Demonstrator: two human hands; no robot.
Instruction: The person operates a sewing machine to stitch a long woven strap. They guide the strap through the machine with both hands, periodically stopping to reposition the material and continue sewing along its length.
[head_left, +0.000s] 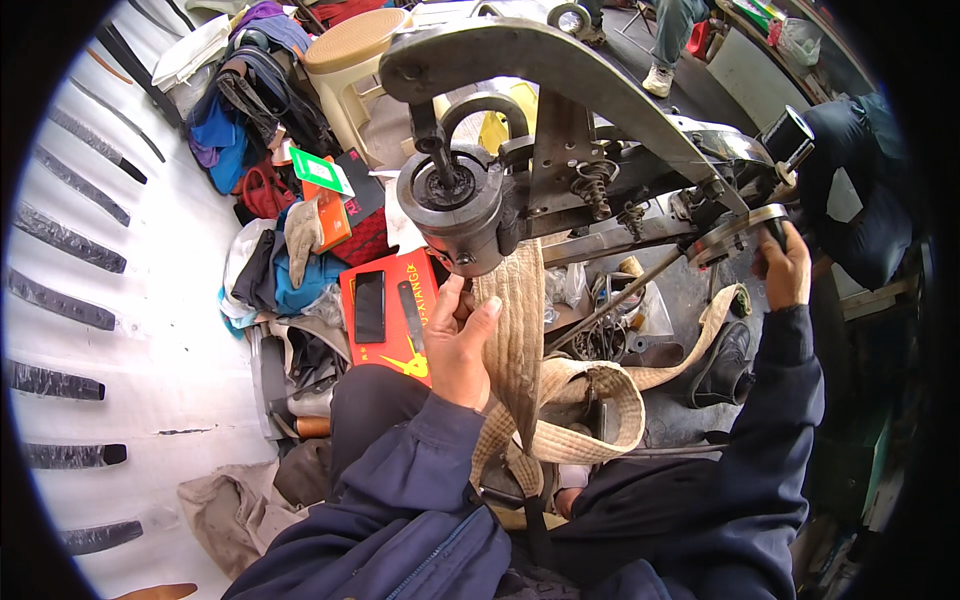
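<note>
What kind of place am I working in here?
Probably a small cobbler's or strap-repair stall: a hand-cranked patching machine with a tan webbing strap under its head, a black shoe, and heaped bags and clothes.

Coarse woven beige strap [520, 320], dull grey metal sewing machine [520, 60], glossy red box [395, 310]

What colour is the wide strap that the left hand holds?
Beige strap, held by the left hand; head view.
</note>
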